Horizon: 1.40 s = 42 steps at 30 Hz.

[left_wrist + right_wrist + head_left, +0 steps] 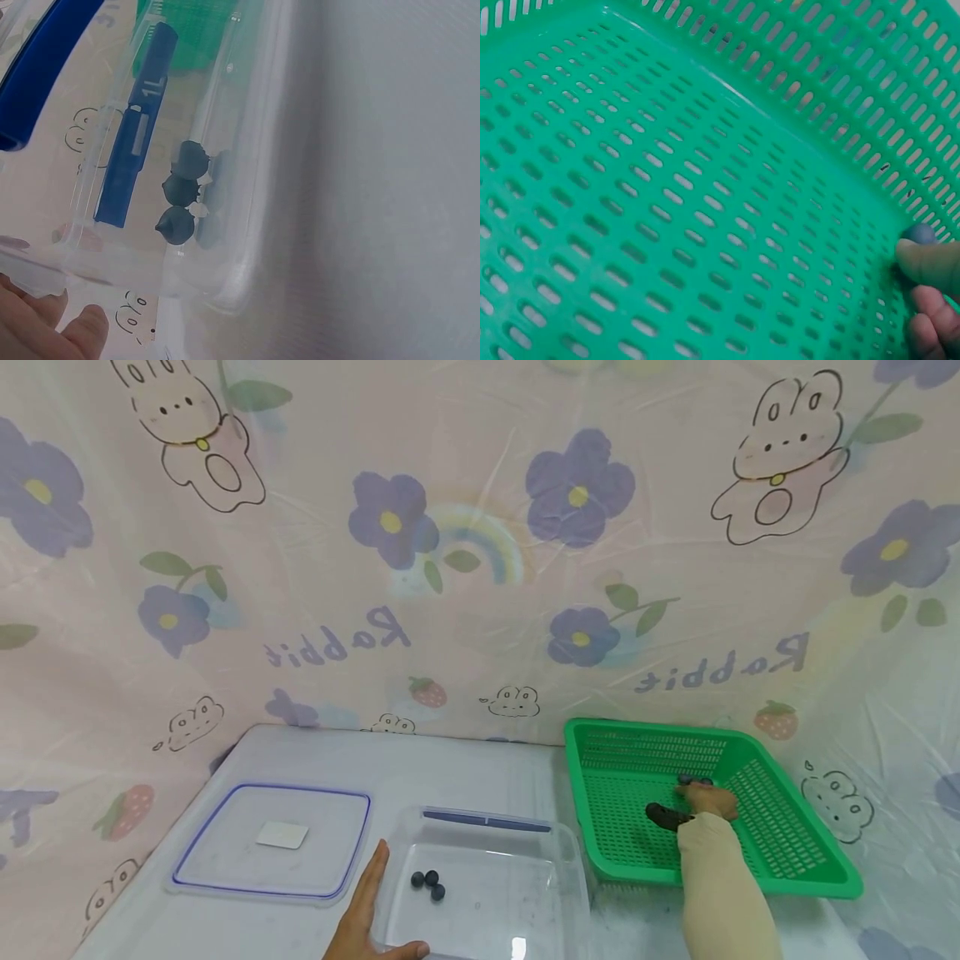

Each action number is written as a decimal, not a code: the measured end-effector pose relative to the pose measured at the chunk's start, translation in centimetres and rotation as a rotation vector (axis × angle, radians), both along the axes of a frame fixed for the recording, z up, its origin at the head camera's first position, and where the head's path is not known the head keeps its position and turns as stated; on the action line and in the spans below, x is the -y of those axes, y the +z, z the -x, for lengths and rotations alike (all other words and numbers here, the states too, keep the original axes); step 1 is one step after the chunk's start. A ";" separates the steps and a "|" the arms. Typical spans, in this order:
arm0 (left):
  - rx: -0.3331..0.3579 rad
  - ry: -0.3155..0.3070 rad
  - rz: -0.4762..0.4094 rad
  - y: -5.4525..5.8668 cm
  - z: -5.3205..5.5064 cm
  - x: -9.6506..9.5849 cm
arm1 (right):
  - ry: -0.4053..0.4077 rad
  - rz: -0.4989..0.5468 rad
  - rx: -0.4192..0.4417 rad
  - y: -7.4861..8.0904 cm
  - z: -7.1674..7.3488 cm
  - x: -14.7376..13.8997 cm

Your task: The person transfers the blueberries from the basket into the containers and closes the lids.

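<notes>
Inside the green basket, my right hand reaches down near the far right corner. Its thumb and curled fingers pinch a dark blueberry, partly hidden behind the thumb. More dark blueberries show just past the fingertips in the head view. My left hand, fingers straight and thumb spread, rests against the left side of a clear plastic container. Three blueberries sit grouped on the container floor, also seen through its wall as dark berries in the left wrist view.
A clear lid with a blue seal lies left of the container, a small white rectangle on it. Blue clips fold out from the container. A patterned curtain hangs behind the white table.
</notes>
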<state>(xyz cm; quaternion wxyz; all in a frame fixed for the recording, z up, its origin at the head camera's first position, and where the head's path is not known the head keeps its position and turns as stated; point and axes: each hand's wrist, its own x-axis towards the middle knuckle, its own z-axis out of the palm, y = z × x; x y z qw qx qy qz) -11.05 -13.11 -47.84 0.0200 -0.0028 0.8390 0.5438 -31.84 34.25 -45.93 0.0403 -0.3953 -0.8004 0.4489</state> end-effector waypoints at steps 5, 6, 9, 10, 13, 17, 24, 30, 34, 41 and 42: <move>0.030 -0.004 0.011 0.1 0.0 0.1 | 0.002 0.031 -0.030 -0.1 -0.2 -0.1; 0.035 -0.005 0.009 0.1 0.0 0.1 | 0.004 0.038 -0.038 -0.1 -0.3 -0.2; 0.027 -0.008 0.012 0.1 0.0 0.1 | -0.006 0.087 -0.077 -0.1 -0.4 -0.3; 0.018 -0.010 0.012 0.1 0.0 0.1 | -0.012 0.099 -0.092 -0.1 -0.4 -0.3; 0.018 -0.006 0.018 0.1 -0.1 0.1 | -0.023 0.126 -0.129 0.0 -0.6 -0.4; 0.016 -0.002 0.020 0.0 -0.2 -0.1 | -0.019 0.149 -0.156 0.2 -0.9 -0.5; -0.014 -0.012 0.023 -0.2 -0.2 0.0 | -0.042 0.216 -0.238 0.1 -0.6 -0.7; -0.027 -0.023 0.033 -0.1 -0.2 0.0 | -0.090 0.240 -0.281 0.0 -0.2 -0.8; 0.029 -0.006 0.048 0.0 -0.2 0.0 | -0.108 0.276 -0.327 0.0 0.1 -1.0; 0.048 -0.012 0.010 0.3 -0.2 0.0 | -0.108 0.362 -0.380 1.3 0.3 -1.4; 0.064 -0.006 0.004 0.4 -0.3 0.0 | -0.121 0.363 -0.388 1.1 0.6 -1.7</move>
